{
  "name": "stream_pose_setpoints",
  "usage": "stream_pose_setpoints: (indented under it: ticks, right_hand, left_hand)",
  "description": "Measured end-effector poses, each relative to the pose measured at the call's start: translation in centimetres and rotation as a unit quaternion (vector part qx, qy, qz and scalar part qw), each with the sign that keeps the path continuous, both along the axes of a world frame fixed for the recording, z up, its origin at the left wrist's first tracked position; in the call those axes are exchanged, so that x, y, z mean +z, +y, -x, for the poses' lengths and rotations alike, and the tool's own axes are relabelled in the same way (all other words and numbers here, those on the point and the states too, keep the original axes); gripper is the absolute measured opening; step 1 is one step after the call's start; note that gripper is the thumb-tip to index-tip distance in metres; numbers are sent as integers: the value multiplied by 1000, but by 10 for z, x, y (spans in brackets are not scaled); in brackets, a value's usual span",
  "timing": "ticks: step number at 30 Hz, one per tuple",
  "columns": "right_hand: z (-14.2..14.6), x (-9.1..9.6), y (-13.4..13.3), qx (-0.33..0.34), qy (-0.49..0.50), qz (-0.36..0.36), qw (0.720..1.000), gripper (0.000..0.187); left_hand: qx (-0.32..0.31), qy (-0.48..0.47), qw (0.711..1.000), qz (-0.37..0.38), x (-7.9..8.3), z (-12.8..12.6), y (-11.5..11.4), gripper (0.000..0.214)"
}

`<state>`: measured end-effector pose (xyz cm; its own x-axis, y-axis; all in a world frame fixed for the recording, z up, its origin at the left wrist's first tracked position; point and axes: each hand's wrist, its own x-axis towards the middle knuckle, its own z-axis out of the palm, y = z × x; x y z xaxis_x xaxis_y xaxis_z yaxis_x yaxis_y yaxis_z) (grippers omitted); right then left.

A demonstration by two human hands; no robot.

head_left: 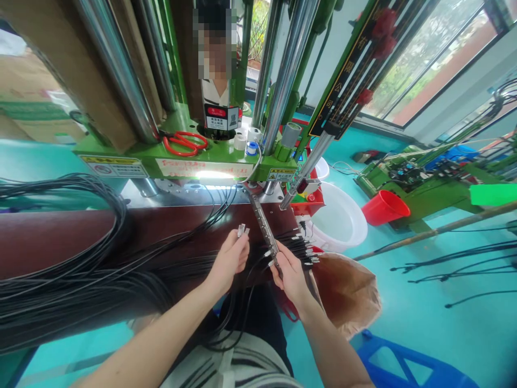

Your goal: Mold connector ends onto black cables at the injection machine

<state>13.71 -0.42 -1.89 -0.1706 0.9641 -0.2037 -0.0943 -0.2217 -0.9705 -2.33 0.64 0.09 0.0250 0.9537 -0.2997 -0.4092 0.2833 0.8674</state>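
Note:
My left hand [231,254] is closed in a pinch on small silvery cable connectors [242,230], raised over the dark brown table. Black cables [252,269] run down beneath it; whether they join these connectors I cannot tell. My right hand [290,270] has its fingers wrapped round the near end of a long, narrow metal mould bar [263,222]. The bar slants away towards the press, its far end at the press's metal bed [172,194]. Small silvery plugs sit at the near end of the bar, by my right fingers.
Bundled black cables [117,215] cover the table's left. Connector-ended cables [301,249] lie beyond my right hand. Red-handled scissors [186,144] rest on the green press [149,161]. A white tub [357,223], brown paper bag [374,293] and red bucket [385,207] stand right. Another person is behind the press.

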Motion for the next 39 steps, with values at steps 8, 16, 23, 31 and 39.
stream_pose_setpoints:
  ticks: [8, 16, 23, 31, 39]
  right_hand:
    - [-3, -2, 0, 20, -27, -21, 999, 46]
    - [2, -4, -2, 7, -62, -27, 998, 52]
    - [2, 1, -1, 17, -28, -16, 999, 52]
    - [-2, -4, 2, 37, -3, -39, 999, 46]
    - [1, 7, 0, 29, -33, -12, 999, 53]
  left_hand:
    - [-80, 116, 990, 1, -2, -7, 5, 26]
    - [-131, 128, 982, 41, 8, -7, 5, 25]
    - [-38, 122, 991, -42, 3, 2, 4, 29]
    - [117, 90, 989, -31, -2, 6, 5, 23]
    - [10, 149, 989, -7, -11, 2, 8, 28]
